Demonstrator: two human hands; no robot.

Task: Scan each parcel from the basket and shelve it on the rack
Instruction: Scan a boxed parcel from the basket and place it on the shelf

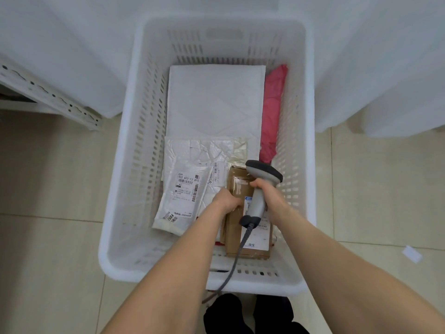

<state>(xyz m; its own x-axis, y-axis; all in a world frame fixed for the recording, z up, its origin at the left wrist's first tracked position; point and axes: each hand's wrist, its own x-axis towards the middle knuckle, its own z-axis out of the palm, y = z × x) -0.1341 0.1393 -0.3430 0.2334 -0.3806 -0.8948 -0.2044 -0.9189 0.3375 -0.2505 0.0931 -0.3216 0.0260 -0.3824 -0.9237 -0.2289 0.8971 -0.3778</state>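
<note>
White plastic basket (142,153), slatted walls, on a tiled floor (48,189); head view.

- Brown cardboard parcel (233,237): lies in the basket's near right corner, label facing up. The left hand (226,201) grasps its left edge.
- Grey handheld scanner (256,206), corded: right hand (267,191) is wrapped round the handle, with the head just above the cardboard parcel.
- Labelled white bag (183,196): beside the parcel, to its left.
- Large white mailer (214,100): far half of the basket.
- Pink bag (273,112): against the right wall.
- Rack corner (48,92): far left.
</note>
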